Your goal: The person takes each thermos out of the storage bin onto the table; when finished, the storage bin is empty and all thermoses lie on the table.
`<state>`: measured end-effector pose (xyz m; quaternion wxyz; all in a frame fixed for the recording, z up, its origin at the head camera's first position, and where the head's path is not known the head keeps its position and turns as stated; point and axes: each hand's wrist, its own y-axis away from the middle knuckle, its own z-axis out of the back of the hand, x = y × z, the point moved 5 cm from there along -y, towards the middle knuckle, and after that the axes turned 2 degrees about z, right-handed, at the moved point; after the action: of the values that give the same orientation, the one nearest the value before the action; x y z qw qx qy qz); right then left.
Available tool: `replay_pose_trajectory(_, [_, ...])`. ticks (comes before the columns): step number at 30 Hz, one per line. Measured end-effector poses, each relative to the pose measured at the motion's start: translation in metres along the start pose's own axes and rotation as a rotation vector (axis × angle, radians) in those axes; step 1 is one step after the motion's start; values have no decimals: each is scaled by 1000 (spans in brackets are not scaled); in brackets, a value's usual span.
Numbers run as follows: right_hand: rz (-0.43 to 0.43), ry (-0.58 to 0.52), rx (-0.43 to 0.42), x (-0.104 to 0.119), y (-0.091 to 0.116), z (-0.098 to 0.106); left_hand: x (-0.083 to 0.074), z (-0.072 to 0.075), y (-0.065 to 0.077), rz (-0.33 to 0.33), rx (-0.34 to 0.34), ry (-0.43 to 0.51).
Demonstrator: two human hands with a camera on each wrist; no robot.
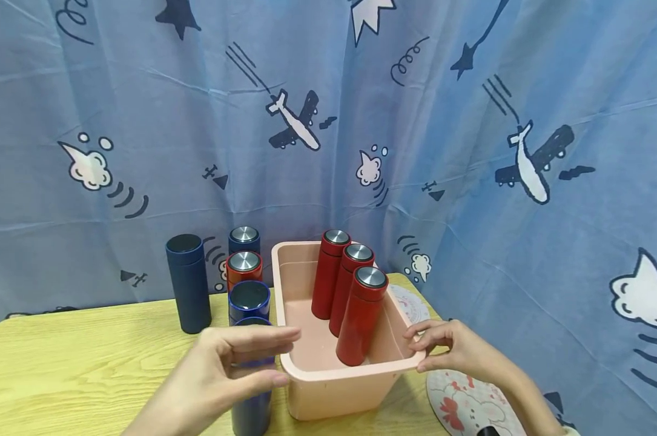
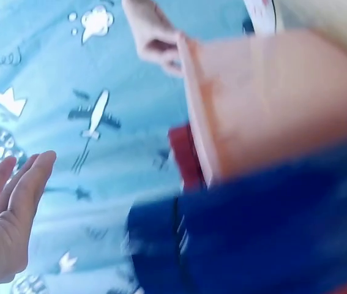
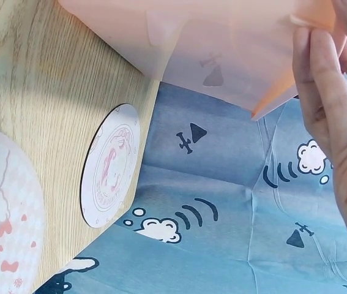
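Observation:
A pink plastic bin stands on the table with three red bottles upright inside it along its right side, silver lids up. My right hand pinches the bin's right rim near the front corner, thumb outside the bin. My left hand is held in the air left of the bin, fingers straight and thumb apart, nothing between them. Just past it stands a row of bottles: a blue one in front, partly hidden by the hand, another blue bottle, a red bottle and a dark blue bottle.
Apart from the row, a dark navy bottle stands farther left. Round printed mats, one with a rabbit and a smaller one, lie right of the bin. A patterned blue curtain hangs right behind the yellow wooden table.

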<state>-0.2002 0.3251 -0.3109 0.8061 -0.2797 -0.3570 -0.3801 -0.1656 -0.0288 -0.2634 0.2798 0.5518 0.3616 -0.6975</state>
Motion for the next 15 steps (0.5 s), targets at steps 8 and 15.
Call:
replay_pose_trajectory(8, [13,2,-8,1,1,-1,16,-54,-41,-29,64,100])
replay_pose_trajectory(15, [20,-1,-9,1,0,-1,30,-83,-77,-143,-38,58])
